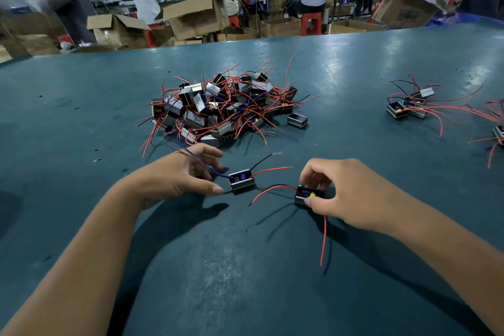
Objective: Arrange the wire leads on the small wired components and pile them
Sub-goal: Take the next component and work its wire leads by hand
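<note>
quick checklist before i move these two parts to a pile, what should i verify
1. Right hand grips the right part between thumb and fingers: ok.
2. Left hand grips the left part: not ok, the fingers lie beside it; contact cannot be told.
3. Purple wire free: not ok, it crosses the left hand's fingers.
4. Long red wire gathered: not ok, it trails toward the person.
5. Big pile on the table reachable: ok, just beyond the hands.

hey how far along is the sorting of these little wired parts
Early. Done: a small group on the far right. In hand: the left hand at one component, the right hand pinching another. Left: the big tangled pile.
</note>
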Motion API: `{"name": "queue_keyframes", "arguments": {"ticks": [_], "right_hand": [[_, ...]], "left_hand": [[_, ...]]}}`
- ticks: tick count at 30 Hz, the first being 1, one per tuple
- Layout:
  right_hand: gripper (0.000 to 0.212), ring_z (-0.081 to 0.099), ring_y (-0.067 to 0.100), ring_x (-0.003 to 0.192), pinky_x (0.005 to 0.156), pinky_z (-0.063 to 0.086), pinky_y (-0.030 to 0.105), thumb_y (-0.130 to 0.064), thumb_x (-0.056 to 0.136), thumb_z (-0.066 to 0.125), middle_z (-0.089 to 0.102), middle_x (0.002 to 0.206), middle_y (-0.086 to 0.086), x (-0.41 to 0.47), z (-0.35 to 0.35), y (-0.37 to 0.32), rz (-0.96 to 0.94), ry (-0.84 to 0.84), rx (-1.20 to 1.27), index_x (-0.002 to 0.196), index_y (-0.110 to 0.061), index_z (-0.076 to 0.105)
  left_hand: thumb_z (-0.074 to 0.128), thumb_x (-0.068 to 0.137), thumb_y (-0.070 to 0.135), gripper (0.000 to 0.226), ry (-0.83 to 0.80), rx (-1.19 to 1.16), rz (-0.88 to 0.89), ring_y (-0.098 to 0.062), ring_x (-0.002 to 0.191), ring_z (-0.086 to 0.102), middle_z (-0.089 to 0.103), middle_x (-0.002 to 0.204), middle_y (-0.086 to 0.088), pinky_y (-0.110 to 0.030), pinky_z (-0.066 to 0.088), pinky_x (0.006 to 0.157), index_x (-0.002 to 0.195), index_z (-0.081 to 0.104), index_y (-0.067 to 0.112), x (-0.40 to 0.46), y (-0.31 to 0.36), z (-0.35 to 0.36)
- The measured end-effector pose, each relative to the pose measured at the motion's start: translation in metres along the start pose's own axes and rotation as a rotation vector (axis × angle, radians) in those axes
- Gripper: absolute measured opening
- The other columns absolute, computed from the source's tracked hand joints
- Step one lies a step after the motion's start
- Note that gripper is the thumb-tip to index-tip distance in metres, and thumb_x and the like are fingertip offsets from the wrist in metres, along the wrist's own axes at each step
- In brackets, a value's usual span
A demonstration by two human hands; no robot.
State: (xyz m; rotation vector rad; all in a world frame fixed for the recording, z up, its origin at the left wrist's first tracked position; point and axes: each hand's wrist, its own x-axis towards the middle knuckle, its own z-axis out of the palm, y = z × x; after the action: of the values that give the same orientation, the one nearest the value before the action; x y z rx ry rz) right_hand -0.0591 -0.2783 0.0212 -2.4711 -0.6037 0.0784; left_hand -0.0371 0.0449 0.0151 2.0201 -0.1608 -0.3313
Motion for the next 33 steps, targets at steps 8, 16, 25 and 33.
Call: {"name": "queue_keyframes", "arguments": {"ticks": [8,16,25,33], "right_hand": [[0.012,0.058,0.002,0.084,0.073,0.05,0.025,-0.029,0.087,0.07,0.063,0.085,-0.019,-0.001,-0.003,0.0,-0.046,-0.051,-0.03,0.092,-0.035,0.061],[0.012,0.052,0.001,0.092,0.079,0.043,0.022,-0.032,0.093,0.063,0.056,0.097,-0.02,-0.002,-0.003,-0.004,-0.049,-0.082,-0.097,0.102,-0.037,0.057],[0.026,0.046,0.005,0.106,0.091,0.041,0.025,-0.021,0.096,0.06,0.048,0.107,-0.019,-0.003,0.001,-0.007,-0.068,-0.099,-0.115,0.105,-0.043,0.052],[0.013,0.045,0.01,0.112,0.098,0.036,0.029,-0.034,0.093,0.063,0.051,0.115,-0.013,0.001,-0.008,-0.006,-0.075,-0.101,-0.176,0.104,-0.038,0.059]], "left_hand": [[0.08,0.075,0.036,0.041,0.382,-0.155,0.273,-0.002,0.086,0.063,0.073,0.109,-0.002,-0.015,0.044,0.069,0.111,0.069,0.021,-0.014,0.01,-0.033],[0.067,0.088,0.027,0.011,0.545,0.002,0.627,0.001,0.062,0.051,0.065,0.07,0.012,-0.01,0.04,0.058,0.089,0.07,0.017,-0.019,0.051,0.026],[0.075,0.089,0.012,0.011,0.29,0.442,0.52,-0.01,0.06,0.051,0.062,0.081,0.019,-0.015,0.04,0.058,0.09,0.071,0.022,-0.007,0.04,0.06],[0.073,0.091,0.03,0.008,0.178,0.507,0.527,-0.008,0.066,0.055,0.064,0.076,0.008,-0.013,0.038,0.059,0.089,0.071,0.023,-0.008,0.042,0.065]]}}
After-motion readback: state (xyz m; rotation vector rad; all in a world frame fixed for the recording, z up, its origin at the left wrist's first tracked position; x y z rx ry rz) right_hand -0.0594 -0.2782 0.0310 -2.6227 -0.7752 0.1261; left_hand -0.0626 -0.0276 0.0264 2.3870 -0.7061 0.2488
